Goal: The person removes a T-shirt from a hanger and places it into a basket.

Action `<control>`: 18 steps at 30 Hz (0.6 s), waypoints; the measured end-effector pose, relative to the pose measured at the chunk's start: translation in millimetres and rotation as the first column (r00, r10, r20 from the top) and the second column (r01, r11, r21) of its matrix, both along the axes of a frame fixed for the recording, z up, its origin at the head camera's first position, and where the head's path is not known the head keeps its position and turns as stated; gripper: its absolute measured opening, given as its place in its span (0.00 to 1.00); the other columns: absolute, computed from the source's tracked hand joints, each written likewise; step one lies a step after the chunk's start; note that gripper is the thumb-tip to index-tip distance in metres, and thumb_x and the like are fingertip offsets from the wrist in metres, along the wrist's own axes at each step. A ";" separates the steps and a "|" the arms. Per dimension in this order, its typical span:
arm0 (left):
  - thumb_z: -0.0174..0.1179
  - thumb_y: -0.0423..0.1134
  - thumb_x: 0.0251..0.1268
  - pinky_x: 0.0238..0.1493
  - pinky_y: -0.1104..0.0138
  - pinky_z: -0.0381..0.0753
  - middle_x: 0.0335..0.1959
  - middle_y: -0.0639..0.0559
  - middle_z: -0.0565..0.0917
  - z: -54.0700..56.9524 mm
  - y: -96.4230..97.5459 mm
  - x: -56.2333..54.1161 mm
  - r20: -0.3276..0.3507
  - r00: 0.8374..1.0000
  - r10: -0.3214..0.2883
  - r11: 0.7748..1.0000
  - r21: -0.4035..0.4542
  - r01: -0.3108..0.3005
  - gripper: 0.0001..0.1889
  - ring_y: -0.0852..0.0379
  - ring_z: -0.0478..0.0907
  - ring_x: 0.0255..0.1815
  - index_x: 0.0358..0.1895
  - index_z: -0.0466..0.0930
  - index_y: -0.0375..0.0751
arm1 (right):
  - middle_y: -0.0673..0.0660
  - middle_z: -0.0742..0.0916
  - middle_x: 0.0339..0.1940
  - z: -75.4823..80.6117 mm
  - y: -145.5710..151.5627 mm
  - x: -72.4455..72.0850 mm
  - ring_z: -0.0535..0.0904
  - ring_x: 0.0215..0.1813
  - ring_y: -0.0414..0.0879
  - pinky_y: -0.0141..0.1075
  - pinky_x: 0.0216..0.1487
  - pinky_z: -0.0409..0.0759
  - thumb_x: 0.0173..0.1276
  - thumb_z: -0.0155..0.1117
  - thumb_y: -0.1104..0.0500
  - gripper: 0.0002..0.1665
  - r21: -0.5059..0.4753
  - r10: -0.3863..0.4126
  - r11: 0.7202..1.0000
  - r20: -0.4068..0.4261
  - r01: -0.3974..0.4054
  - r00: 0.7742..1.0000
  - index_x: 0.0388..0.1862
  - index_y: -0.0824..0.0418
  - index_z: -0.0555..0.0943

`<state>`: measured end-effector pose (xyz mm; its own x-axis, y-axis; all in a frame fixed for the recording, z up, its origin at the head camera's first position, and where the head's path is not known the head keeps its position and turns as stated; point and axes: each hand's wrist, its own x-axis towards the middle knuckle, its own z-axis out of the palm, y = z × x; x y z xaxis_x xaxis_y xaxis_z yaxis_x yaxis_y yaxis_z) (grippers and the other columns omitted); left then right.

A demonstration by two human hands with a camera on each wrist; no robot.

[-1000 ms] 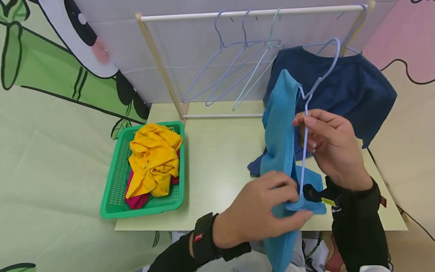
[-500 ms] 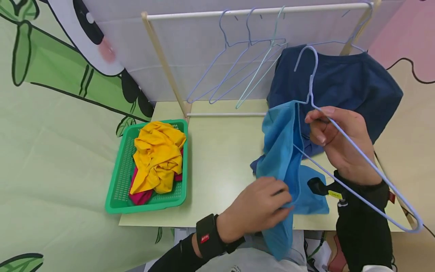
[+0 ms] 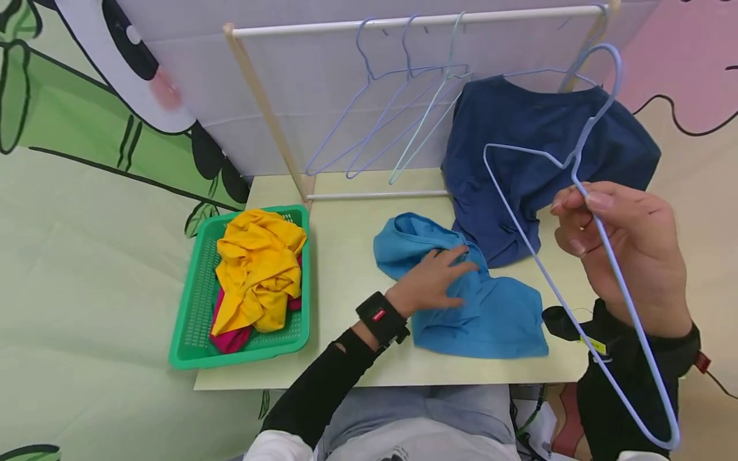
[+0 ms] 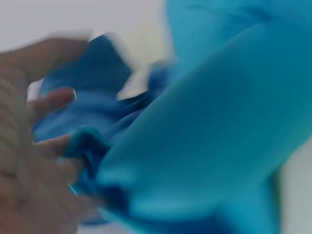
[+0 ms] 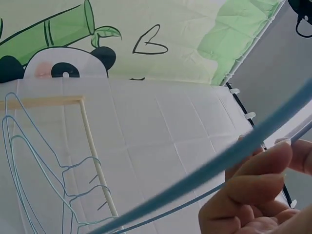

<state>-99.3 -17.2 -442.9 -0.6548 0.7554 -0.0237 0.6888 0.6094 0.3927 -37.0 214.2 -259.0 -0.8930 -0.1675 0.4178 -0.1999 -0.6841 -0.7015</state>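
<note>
My right hand pinches a pale lavender-blue clothes hanger by one sloping arm, holding it up over the table's right side with its hook upward and no cloth on it. The light blue garment lies bunched on the table. On top of it rests my left hand, fingers spread. In the left wrist view, blurred blue cloth fills the space beside the left hand. The right wrist view has the hanger close up, crossing in front of the right fingers.
A green basket with a yellow garment over a magenta one stands left. Behind, a rack bears several hangers. A navy shirt hangs on its right side, partly behind the held hanger.
The hanger came out of the light blue garment and moved right and up in my right hand. The garment dropped from upright onto the table; my left hand let it go and opened over it.
</note>
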 end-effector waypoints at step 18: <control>0.69 0.28 0.60 0.48 0.60 0.78 0.53 0.46 0.77 -80.4 23.3 -6.1 -0.134 0.980 0.145 0.988 0.072 -0.136 0.21 0.47 0.72 0.51 0.56 0.83 0.47 | 0.72 0.89 0.39 -9.1 16.7 -22.3 0.69 0.28 0.53 0.38 0.26 0.58 0.83 0.36 0.74 0.25 -0.017 -0.016 1.000 0.079 0.017 0.997 0.42 0.84 0.84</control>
